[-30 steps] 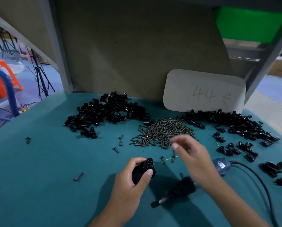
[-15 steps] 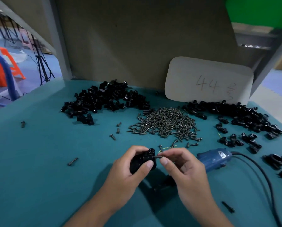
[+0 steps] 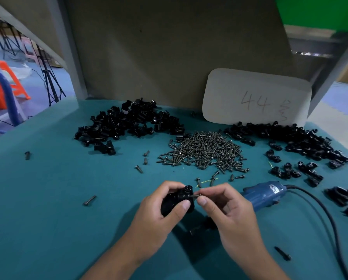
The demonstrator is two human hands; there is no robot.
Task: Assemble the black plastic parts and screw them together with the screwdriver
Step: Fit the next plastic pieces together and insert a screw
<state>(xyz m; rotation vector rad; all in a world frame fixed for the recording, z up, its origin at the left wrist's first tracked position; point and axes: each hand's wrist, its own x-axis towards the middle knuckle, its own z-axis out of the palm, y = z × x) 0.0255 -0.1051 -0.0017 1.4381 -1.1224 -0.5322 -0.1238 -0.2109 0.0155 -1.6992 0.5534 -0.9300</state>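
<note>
Head view: right hand [image 3: 227, 207] pinches screw [image 3: 195, 196] against black part [image 3: 175, 201].

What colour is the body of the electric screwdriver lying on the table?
Blue, with a black cable; the screwdriver shows in the head view, the only one.

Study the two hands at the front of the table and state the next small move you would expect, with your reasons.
Probably the right hand pushes the screw further into the black plastic part that the left hand grips. The screw is pinched sideways with its tip at the part, and the blue screwdriver lies untouched on the table.
</note>
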